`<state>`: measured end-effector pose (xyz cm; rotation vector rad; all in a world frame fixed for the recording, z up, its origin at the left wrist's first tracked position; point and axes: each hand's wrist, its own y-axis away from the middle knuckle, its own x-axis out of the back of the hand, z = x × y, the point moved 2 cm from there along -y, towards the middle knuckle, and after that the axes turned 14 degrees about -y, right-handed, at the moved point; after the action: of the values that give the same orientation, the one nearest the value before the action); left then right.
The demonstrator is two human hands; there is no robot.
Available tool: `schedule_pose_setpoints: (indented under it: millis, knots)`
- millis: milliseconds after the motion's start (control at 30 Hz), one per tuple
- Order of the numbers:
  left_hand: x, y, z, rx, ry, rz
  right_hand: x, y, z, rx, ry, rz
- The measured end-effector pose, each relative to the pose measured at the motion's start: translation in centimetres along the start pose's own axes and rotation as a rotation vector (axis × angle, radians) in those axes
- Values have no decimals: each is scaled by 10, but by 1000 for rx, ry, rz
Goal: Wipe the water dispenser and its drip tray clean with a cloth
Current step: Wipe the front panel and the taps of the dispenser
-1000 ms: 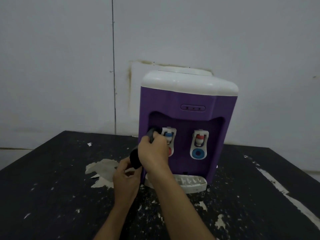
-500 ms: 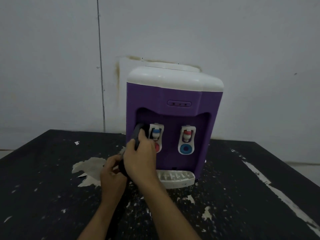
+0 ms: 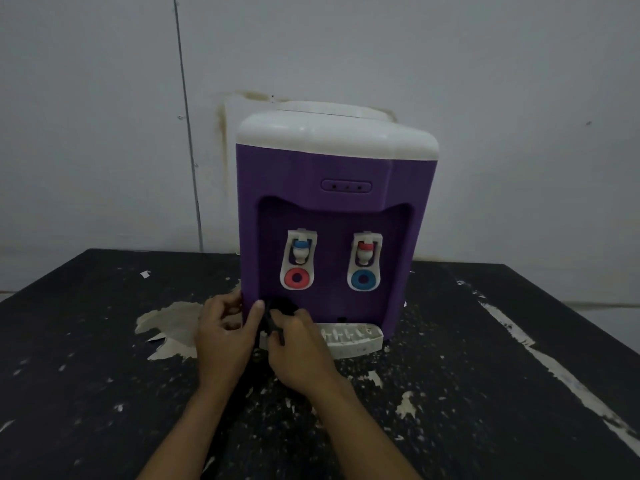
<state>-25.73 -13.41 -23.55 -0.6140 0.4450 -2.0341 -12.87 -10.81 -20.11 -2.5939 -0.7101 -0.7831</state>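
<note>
A purple water dispenser with a white top stands on a black table. Two white taps sit in its front recess. A white drip tray juts from its base. A dark cloth is bunched at the bottom left of the recess, above the tray's left end. My right hand grips the cloth there. My left hand is at the dispenser's lower left corner, its thumb against the cloth and its fingers curled near the side wall.
The table's black coating is chipped, with a large pale bare patch left of the dispenser and a pale strip on the right. A grey wall rises right behind the dispenser.
My right hand has brought the cloth down from beside the left tap to the bottom of the recess. The left tap is now uncovered. My left hand stayed at the lower left corner.
</note>
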Motion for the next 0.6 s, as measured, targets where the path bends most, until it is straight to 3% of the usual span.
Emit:
schedule_pose_setpoints:
  millis: [233, 467, 600]
  knots:
    - [-5, 3, 2, -139, -190, 28, 27, -1, 12, 18, 45, 203]
    - [-10, 8, 6, -193, -303, 60, 64, 5, 51, -90, -123, 666]
    - [-15, 12, 11, -164, -307, 71, 66, 9, 49, -15, -49, 557]
